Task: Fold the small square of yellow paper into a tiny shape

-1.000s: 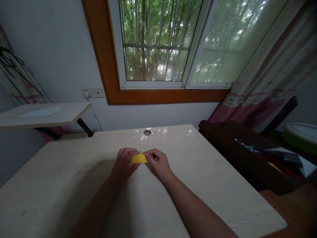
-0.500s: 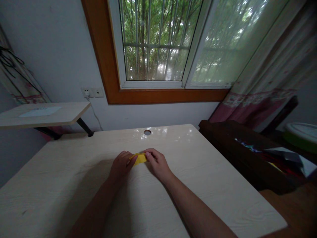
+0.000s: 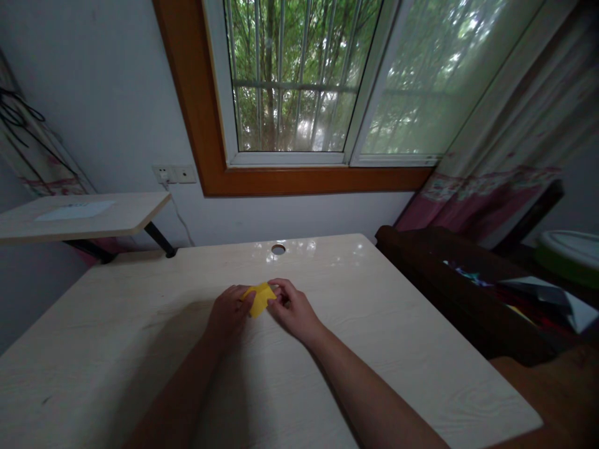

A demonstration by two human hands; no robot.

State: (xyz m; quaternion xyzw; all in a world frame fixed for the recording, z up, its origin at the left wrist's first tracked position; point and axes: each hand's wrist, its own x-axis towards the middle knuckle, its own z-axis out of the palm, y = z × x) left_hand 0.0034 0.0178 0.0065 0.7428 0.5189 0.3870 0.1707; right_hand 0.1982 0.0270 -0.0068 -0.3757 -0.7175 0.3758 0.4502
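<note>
A small folded piece of yellow paper [image 3: 261, 297] is held between both hands just above the pale wooden table [image 3: 140, 349], near its middle. My left hand [image 3: 228, 315] pinches the paper's left edge with closed fingers. My right hand [image 3: 292, 310] pinches its right edge, fingers curled round it. The paper stands tilted, its face turned toward me.
A round cable hole [image 3: 278, 249] sits near the table's far edge below the window [image 3: 299, 81]. A second small table [image 3: 79, 215] stands at the left wall. Dark furniture [image 3: 449, 287] with papers and a curtain [image 3: 505, 156] lie to the right.
The yellow paper was flat and low between my hands; now it is lifted and turned up to a squarer shape. Both hands drew slightly closer together.
</note>
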